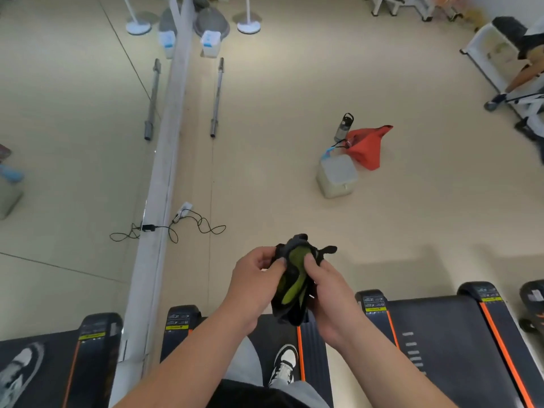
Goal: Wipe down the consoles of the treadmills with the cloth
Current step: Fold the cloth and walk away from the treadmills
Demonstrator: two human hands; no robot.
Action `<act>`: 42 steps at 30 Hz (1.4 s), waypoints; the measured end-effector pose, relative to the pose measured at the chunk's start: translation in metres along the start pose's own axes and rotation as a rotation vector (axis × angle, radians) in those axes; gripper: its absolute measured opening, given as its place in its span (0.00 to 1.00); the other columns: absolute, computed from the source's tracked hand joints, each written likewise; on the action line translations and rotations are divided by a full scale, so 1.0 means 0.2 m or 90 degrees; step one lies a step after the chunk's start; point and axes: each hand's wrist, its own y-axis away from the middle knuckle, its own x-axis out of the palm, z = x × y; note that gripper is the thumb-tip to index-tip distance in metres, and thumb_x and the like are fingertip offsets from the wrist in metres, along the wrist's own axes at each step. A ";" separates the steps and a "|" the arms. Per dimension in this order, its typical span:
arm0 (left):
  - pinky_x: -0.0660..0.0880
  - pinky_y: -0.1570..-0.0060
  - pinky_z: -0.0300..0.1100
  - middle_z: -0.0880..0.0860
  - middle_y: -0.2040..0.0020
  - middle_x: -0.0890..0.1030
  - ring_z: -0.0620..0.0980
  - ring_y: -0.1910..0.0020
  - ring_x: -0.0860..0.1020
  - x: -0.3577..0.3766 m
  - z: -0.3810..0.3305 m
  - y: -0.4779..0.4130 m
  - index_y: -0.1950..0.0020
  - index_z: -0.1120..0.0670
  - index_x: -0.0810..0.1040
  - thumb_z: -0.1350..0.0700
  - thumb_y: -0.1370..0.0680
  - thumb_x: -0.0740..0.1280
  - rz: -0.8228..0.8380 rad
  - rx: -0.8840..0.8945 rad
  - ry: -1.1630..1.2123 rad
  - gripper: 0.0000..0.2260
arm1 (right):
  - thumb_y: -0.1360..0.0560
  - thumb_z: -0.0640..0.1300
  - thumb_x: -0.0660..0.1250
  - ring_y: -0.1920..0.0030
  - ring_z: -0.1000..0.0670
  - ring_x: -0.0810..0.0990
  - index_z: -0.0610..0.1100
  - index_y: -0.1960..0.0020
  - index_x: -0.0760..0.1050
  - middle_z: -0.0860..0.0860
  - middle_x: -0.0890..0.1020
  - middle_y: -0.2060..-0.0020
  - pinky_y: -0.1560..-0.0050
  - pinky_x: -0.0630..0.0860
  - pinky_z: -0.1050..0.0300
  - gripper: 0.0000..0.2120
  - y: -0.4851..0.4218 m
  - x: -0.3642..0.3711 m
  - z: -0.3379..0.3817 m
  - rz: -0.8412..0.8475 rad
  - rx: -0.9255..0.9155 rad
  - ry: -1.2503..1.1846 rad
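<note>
- The cloth [294, 278], dark outside with a green face showing, is held up in front of the person, above the far end of the treadmill [182, 322] they stand on.
- Its long axis runs near to far. One bunched end points away, and the other hangs toward the person's shoe [284, 366].
- The left hand [256, 278] curls round the cloth's left edge, pinching it.
- The right hand [326, 287] grips the right edge, thumb pressed on the green face.
- Count: one cloth and two hands. There are two treadmill decks, the second treadmill [435, 328] being to the right. A third deck is only a reflection in the mirror [73, 142] on the left.
- On the floor are one barbell [217, 98], one bottle [344, 128], one red bag [368, 145] and one pale box [337, 175].
- The mirror wall closes the left side, with a power strip [182, 213] and its looped cable at its foot.
- Open floor stretches beyond the deck ends, between the barbell and the bag cluster.
</note>
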 end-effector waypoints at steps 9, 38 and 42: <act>0.81 0.43 0.55 0.55 0.50 0.86 0.54 0.49 0.84 -0.22 -0.26 -0.47 0.45 0.52 0.81 0.53 0.19 0.66 -0.008 -0.067 0.101 0.07 | 0.15 0.55 0.59 0.37 0.45 0.83 0.49 0.34 0.81 0.47 0.86 0.40 0.28 0.73 0.38 0.18 -0.34 0.29 0.30 0.041 0.001 -0.005; 0.69 0.60 0.45 0.50 0.67 0.76 0.50 0.64 0.73 0.92 -0.29 -2.92 0.57 0.58 0.77 0.55 0.24 0.66 0.229 0.052 -0.133 0.06 | 0.16 0.49 0.63 0.40 0.40 0.82 0.45 0.36 0.78 0.43 0.85 0.41 0.37 0.79 0.37 0.13 -2.64 -0.44 0.78 -0.269 0.007 -0.284; 0.74 0.52 0.48 0.54 0.54 0.82 0.55 0.54 0.78 1.10 -0.55 -3.31 0.49 0.57 0.82 0.56 0.24 0.63 0.241 -0.101 0.076 0.10 | 0.18 0.47 0.63 0.39 0.44 0.83 0.48 0.38 0.79 0.46 0.85 0.42 0.32 0.77 0.39 0.11 -2.81 -0.62 1.12 -0.348 -0.076 -0.300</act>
